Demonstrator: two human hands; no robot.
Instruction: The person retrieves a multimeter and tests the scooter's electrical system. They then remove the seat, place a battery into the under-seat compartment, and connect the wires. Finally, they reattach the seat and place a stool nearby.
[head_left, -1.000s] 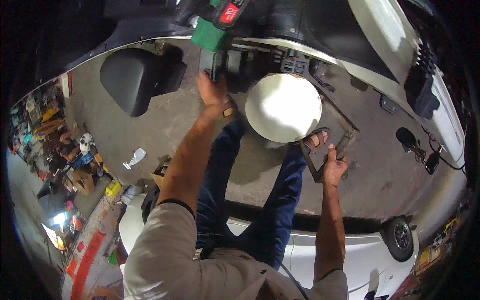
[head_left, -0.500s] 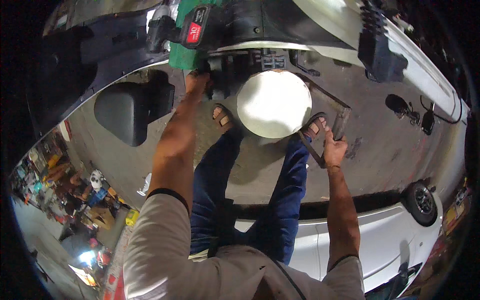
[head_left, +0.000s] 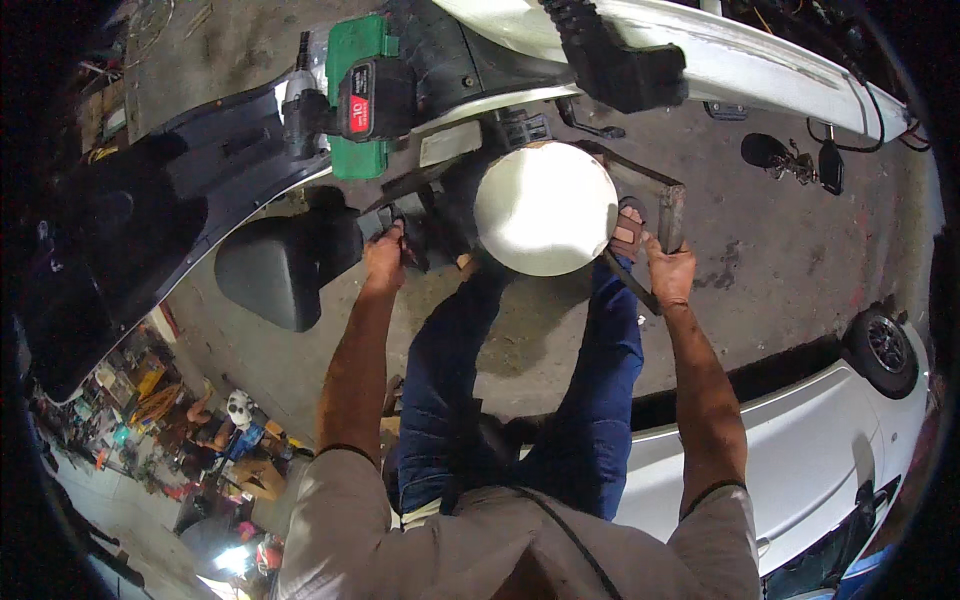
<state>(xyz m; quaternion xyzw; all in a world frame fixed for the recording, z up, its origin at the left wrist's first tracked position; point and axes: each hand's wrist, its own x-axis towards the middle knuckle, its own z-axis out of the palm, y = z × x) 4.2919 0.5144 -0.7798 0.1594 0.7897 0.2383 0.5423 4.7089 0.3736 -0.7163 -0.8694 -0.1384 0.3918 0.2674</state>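
A brightly lit round white disc [head_left: 545, 210] lies in front of my legs, over a dark angular metal frame [head_left: 674, 215]. My right hand [head_left: 672, 275] is closed round the frame's near right corner, beside my sandaled foot. On the other side my left hand [head_left: 385, 258] is closed at a dark piece [head_left: 412, 240] left of the disc; shadow hides its shape and whether it joins the frame. Beyond that hand a green case [head_left: 357, 100] rests on a black panel. A cordless power tool with a black and red battery [head_left: 375, 98] lies across the case.
A black padded seat [head_left: 268, 270] is at my left. The black and white vehicle panel [head_left: 470, 80] arches across the far side. Dark mirror-like parts [head_left: 790, 160] lie at right. Behind me are a white car [head_left: 760, 470] and, at lower left, a cluttered heap [head_left: 200, 430].
My left hand has come nearer to me, away from the green case, and now grips lower. The view has shifted. My right hand keeps its hold on the frame.
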